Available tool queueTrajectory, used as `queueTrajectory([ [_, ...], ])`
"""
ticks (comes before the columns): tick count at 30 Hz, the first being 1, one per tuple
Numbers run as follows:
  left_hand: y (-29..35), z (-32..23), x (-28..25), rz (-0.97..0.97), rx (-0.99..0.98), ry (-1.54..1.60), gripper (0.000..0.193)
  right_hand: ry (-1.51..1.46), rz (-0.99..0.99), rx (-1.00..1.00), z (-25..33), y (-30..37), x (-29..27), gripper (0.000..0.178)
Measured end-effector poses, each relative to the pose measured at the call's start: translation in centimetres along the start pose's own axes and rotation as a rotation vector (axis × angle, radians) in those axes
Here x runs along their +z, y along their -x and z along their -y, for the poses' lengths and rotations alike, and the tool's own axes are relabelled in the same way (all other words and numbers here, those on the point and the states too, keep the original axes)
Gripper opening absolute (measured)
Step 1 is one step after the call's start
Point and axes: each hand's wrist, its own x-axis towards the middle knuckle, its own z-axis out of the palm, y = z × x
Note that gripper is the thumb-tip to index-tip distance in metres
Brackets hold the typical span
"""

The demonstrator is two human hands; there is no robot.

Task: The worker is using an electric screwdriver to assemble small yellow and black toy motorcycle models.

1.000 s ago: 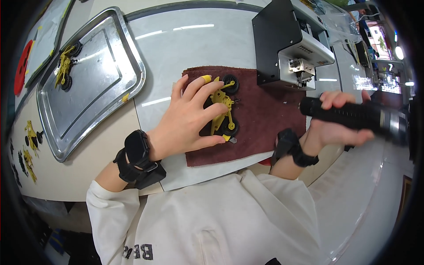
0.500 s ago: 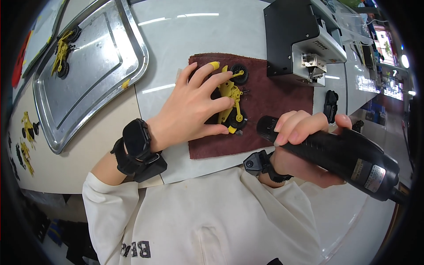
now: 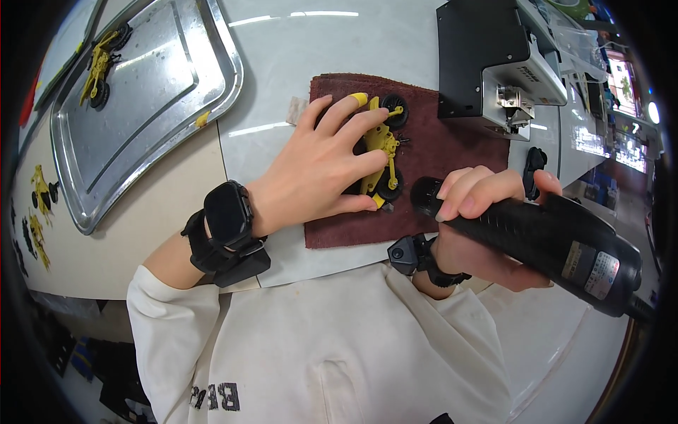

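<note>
On the dark red cloth (image 3: 445, 162) lies a yellow toy vehicle (image 3: 379, 145) with black wheels. My left hand (image 3: 307, 166) is spread over its left side, the fingertips and thumb pressing it from above and holding it in place. Part of the toy is hidden under these fingers, and one fingertip carries a yellow cover. To the right, my right hand (image 3: 487, 219) is wrapped round a black electric screwdriver (image 3: 526, 230). The tool's front end points left at the toy's near wheel, a short gap away. Its bit cannot be made out.
A metal tray (image 3: 145, 145) at the far left holds another yellow toy vehicle (image 3: 99, 74). More yellow and black parts (image 3: 40, 212) lie at the left table edge. A black and silver machine (image 3: 487, 63) stands behind the cloth's right side, with a small black object (image 3: 534, 169) nearby.
The whole view has shifted slightly. The electric screwdriver's front end is a little closer to the toy vehicle. My left hand keeps its hold on the toy.
</note>
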Motion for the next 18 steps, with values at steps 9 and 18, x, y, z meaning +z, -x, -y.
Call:
queueTrajectory([
  [9, 0.2, 0.3, 0.2, -0.004, -0.003, 0.003, 0.045, -0.072, 0.189, -0.014, -1.1, -0.1, -1.5, 0.086],
  [18, -0.3, 0.0, 0.1, 0.009, 0.011, -0.017, 0.047, -0.100, 0.305, 0.056, -1.1, -0.8, -2.5, 0.098],
])
